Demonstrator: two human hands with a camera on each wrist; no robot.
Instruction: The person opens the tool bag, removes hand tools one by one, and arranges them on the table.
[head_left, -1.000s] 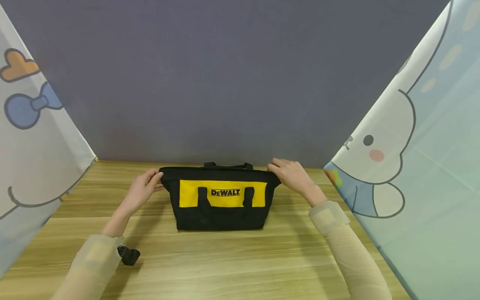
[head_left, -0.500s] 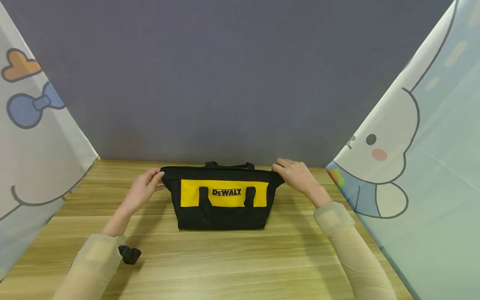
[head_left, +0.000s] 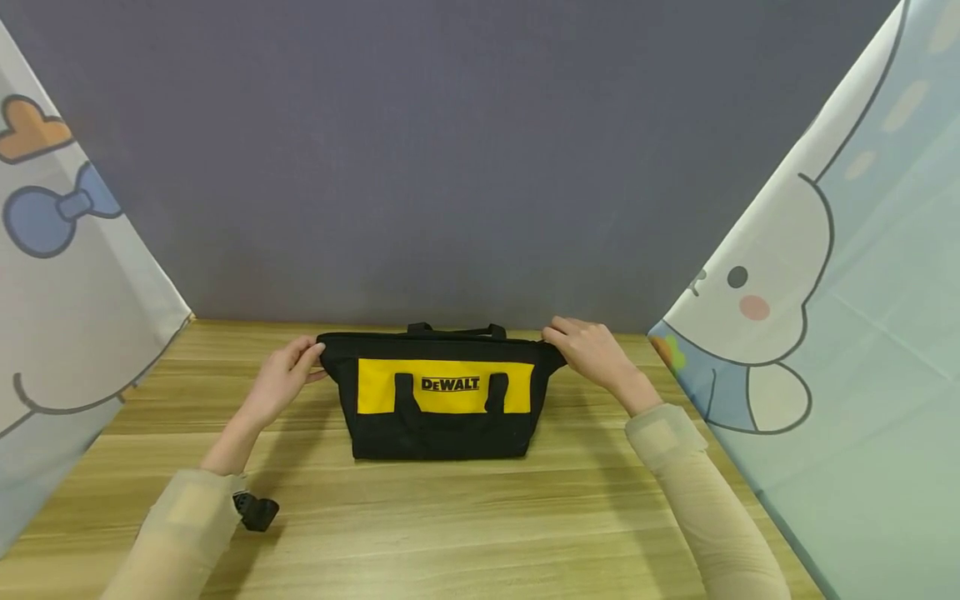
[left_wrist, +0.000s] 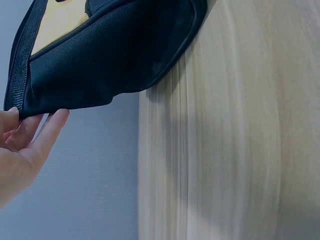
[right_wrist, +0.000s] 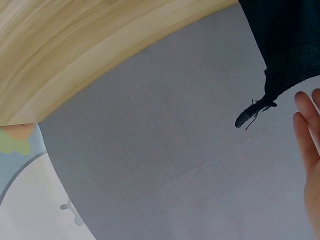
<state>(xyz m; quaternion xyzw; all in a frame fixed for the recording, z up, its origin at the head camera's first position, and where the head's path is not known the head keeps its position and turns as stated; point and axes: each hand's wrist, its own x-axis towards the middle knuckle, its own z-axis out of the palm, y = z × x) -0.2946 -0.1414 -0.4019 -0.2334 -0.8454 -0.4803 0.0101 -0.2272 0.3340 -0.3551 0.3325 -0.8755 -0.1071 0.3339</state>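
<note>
A black and yellow DEWALT tool bag [head_left: 442, 437] stands upright on the table, its top edge drawn together. My left hand [head_left: 281, 379] pinches the bag's upper left corner; in the left wrist view the thumb lies at the zip edge [left_wrist: 17, 82] and other fingers support the corner from beneath. At the upper right end, my right hand [head_left: 588, 354] has its fingers bent over the top edge. From the right wrist, a short fabric tab [right_wrist: 245, 116] sticks out from the bag's end, near my fingers [right_wrist: 304, 132]; the thumb is hidden there.
The wood-grain table [head_left: 450, 533] ends at a grey panel [head_left: 420, 167] behind the bag. Cartoon-printed sheets stand at the left [head_left: 67, 317] and right [head_left: 877, 350]. A small black device [head_left: 257, 512] sits at my left sleeve cuff. Two strap handles [head_left: 407, 400] hang on the bag's front.
My right hand has shifted slightly to the right, and the bag's upper right corner has stretched outward with it. The left hand keeps its place on the left corner.
</note>
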